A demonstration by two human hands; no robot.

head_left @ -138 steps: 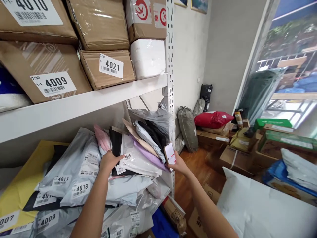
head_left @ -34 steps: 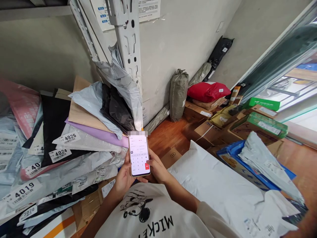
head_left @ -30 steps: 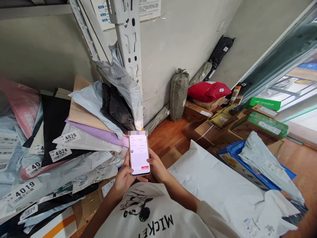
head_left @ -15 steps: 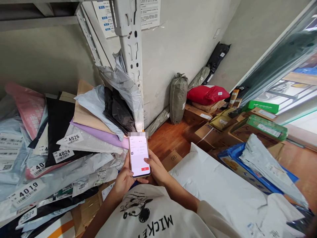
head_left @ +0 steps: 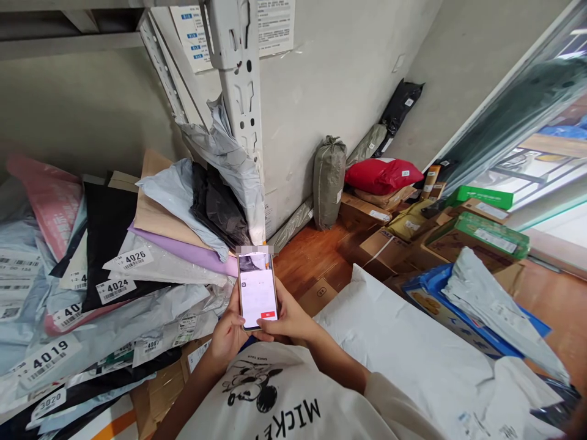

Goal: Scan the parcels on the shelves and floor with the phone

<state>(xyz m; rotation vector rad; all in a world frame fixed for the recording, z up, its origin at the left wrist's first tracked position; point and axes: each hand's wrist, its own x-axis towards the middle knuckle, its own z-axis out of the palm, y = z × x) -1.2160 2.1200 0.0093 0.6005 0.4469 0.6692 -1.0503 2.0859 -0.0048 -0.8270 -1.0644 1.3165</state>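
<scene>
A smartphone with a lit, mostly white screen is held upright in front of my chest. My left hand grips its left side, the thumb at the lower left corner. Around its right edge curls my right hand, with the thumb over the lower part of the screen near a red button. A dark picture strip shows at the top of the screen; the small text is unreadable. Just left of the phone lie mailing bags, among them a purple one and a clear one labelled 4026.
Labelled parcels are piled at left, beside a white metal shelf post. A large white package lies at right, next to a blue box. Along the wall stand a grey-green wrapped bundle, a red bag and several cartons.
My right thumb has moved down and left across the screen. The display has changed, with a dark picture strip now at its top. The parcels have stayed put.
</scene>
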